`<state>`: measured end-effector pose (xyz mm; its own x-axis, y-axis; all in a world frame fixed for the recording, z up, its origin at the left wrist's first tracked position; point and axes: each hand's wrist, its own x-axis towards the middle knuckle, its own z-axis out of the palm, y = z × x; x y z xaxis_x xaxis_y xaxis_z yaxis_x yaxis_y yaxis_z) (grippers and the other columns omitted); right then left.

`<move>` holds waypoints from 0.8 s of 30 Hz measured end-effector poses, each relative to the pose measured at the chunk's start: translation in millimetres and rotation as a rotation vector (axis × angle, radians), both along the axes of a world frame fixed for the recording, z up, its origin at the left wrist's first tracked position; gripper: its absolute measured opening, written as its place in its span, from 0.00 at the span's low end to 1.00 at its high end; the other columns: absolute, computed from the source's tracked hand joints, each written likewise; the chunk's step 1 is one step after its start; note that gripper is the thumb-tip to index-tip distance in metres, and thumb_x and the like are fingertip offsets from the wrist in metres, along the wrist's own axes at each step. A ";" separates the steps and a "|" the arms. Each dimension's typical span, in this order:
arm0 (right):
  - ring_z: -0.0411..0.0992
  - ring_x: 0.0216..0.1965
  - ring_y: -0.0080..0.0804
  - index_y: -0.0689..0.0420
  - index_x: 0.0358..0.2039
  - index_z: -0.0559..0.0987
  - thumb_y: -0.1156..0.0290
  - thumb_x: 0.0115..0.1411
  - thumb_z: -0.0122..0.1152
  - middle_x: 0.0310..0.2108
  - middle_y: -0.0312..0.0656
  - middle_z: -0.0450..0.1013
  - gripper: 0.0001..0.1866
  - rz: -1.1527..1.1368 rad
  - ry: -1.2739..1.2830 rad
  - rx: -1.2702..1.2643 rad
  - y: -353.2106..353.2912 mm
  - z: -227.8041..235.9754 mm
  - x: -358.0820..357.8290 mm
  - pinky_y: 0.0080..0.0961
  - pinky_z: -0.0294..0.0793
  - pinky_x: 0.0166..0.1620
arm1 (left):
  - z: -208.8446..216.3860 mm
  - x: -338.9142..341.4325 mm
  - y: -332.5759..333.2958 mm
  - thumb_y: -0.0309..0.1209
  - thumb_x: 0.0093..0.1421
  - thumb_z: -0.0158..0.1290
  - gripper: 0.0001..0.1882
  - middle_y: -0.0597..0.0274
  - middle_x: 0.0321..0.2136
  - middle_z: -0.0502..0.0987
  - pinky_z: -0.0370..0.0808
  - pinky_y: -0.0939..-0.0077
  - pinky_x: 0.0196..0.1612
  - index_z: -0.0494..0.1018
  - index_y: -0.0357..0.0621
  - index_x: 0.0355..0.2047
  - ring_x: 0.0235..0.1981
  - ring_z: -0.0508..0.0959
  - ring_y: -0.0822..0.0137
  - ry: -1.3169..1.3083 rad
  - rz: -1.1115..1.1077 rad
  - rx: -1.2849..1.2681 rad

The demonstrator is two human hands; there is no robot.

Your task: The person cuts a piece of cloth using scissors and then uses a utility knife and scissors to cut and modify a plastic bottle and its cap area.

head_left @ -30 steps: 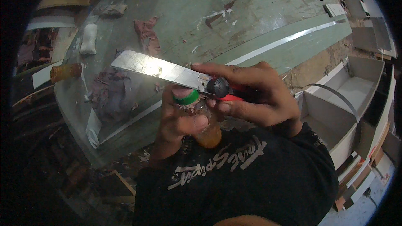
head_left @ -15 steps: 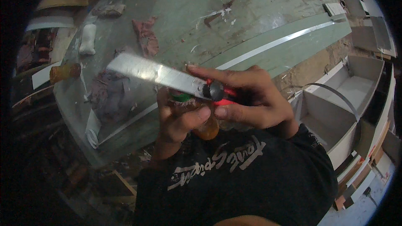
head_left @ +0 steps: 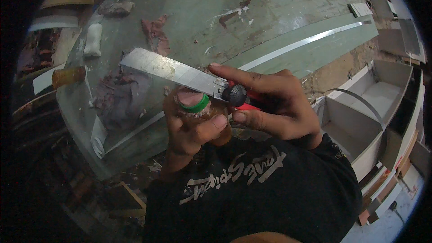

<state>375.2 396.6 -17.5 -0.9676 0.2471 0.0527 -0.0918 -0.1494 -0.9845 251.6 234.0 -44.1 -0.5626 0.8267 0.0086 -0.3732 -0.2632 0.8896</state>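
My left hand [head_left: 186, 137] is wrapped round a small amber bottle [head_left: 222, 138], which is tilted with its top facing up. A green ring [head_left: 198, 105] circles its neck, and a pinkish surface shows inside the ring. In my right hand [head_left: 288, 103] is a snap-off utility knife [head_left: 168, 73] with a red and black handle and a dark round knob. Its long, wide blade is extended and points to the upper left, just beyond the bottle's top. Whether the blade touches the bottle I cannot tell. My fingers hide most of the bottle and the handle.
A greenish worktable [head_left: 279, 0] lies ahead, with a grey rag [head_left: 119, 99], a reddish cloth [head_left: 156, 36] and a white roll-shaped piece [head_left: 93, 40]. A second amber container [head_left: 68, 77] lies at the left edge. Pale open boxes [head_left: 360, 121] stand at the right.
The knife has shifted slightly right and its blade has moved off the bottle's mouth, so the green ring and pinkish top show. Both hands keep their hold.
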 end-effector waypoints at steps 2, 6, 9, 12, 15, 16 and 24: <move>0.78 0.43 0.31 0.69 0.55 0.72 0.77 0.53 0.64 0.44 0.55 0.77 0.27 -0.024 0.044 0.011 -2.0 -5.4 0.1 0.23 0.72 0.48 | 1.1 -1.4 2.6 0.20 0.49 0.58 0.24 0.51 0.43 0.75 0.75 0.69 0.46 0.68 0.32 0.48 0.42 0.77 0.64 -0.028 -0.036 0.010; 0.76 0.37 0.23 0.61 0.60 0.69 0.76 0.56 0.62 0.35 0.48 0.80 0.30 -0.027 0.105 0.098 -2.1 -11.2 -0.6 0.22 0.73 0.43 | 3.1 -0.6 -1.9 0.20 0.49 0.58 0.24 0.51 0.42 0.75 0.75 0.69 0.45 0.68 0.32 0.48 0.41 0.77 0.64 -0.002 -0.018 -0.028; 0.76 0.37 0.23 0.62 0.60 0.70 0.75 0.56 0.63 0.35 0.48 0.80 0.29 -0.022 0.087 0.096 -4.1 -11.6 -2.2 0.22 0.73 0.43 | -7.3 0.2 -5.8 0.21 0.49 0.58 0.24 0.53 0.41 0.75 0.75 0.70 0.44 0.67 0.32 0.48 0.40 0.78 0.65 0.105 0.055 -0.084; 0.76 0.38 0.25 0.64 0.58 0.71 0.74 0.55 0.64 0.37 0.49 0.80 0.29 -0.026 0.048 0.020 -7.6 -9.2 -3.4 0.22 0.72 0.45 | -3.9 -5.5 -6.2 0.22 0.49 0.59 0.25 0.53 0.40 0.75 0.75 0.71 0.45 0.67 0.32 0.48 0.40 0.78 0.65 0.181 0.042 -0.119; 0.77 0.41 0.26 0.69 0.56 0.72 0.74 0.52 0.67 0.40 0.50 0.80 0.30 -0.021 0.009 -0.061 -9.7 -10.8 -4.0 0.20 0.70 0.47 | -3.8 -11.4 -4.7 0.23 0.48 0.59 0.25 0.53 0.41 0.75 0.74 0.71 0.46 0.67 0.32 0.48 0.42 0.77 0.64 0.277 -0.005 -0.094; 0.76 0.40 0.25 0.69 0.57 0.72 0.74 0.52 0.67 0.39 0.49 0.80 0.31 -0.009 -0.010 -0.101 -9.8 -7.7 -4.2 0.20 0.70 0.47 | -4.2 -10.7 -5.4 0.23 0.48 0.59 0.26 0.53 0.41 0.75 0.74 0.71 0.46 0.67 0.32 0.48 0.42 0.77 0.65 0.259 0.010 -0.097; 0.72 0.30 0.18 0.68 0.58 0.71 0.74 0.53 0.68 0.30 0.41 0.79 0.31 0.039 -0.024 -0.147 -12.1 -4.9 -5.0 0.17 0.69 0.41 | -7.6 -5.1 -3.1 0.27 0.50 0.62 0.29 0.57 0.42 0.74 0.74 0.72 0.46 0.64 0.35 0.51 0.43 0.76 0.68 0.162 0.072 -0.041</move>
